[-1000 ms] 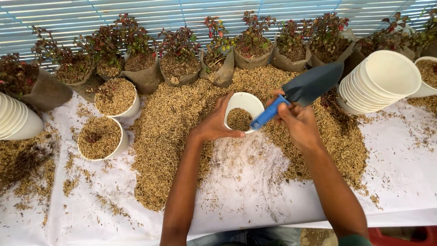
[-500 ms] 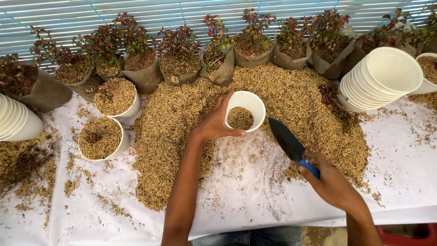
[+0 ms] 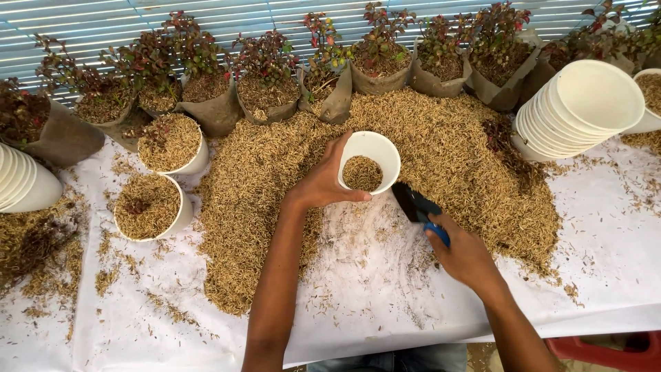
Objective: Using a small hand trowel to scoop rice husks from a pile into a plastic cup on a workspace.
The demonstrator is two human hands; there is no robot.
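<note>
My left hand (image 3: pixel 323 180) grips a white pot (image 3: pixel 370 163) by its left wall, holding it tilted toward me over the husk pile (image 3: pixel 447 145). The pot holds a little brown husk at its bottom. My right hand (image 3: pixel 465 256) is closed on the blue handle of a dark trowel (image 3: pixel 413 204). The trowel blade points up-left and rests in the husks just right of and below the pot's rim.
Two white pots filled with husk (image 3: pixel 148 207) (image 3: pixel 172 142) stand at the left. A stack of white pots (image 3: pixel 585 107) lies on its side at the right, another (image 3: pixel 24 182) at the far left. Red-leaved plants in brown bags (image 3: pixel 265 89) line the back. White sheet (image 3: pixel 372 296) covers the table.
My right hand brought the trowel down from above the pot, out to the right, then back in to the husks beside the pot. The left hand and pot stayed put.
</note>
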